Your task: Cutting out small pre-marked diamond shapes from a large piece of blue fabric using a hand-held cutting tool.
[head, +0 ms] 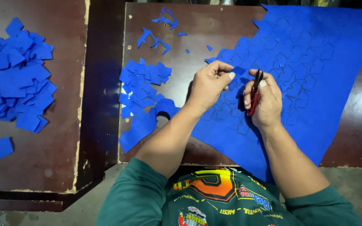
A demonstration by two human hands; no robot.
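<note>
A large blue felt sheet [315, 58] with pre-cut square outlines covers the right of the brown table [189, 37]. My left hand [209, 83] pinches a small blue square piece [238, 71] at the sheet's left part. My right hand [264, 98] grips a small red-handled thread snip [255, 93], its black blades pointing up toward that piece. Both hands rest over the sheet, a few centimetres apart.
A pile of cut blue squares [143, 86] lies left of my left hand. Thin blue scraps [158, 35] are scattered at the table's far side. A second brown table [42, 159] on the left carries a bigger heap of blue squares [15, 75].
</note>
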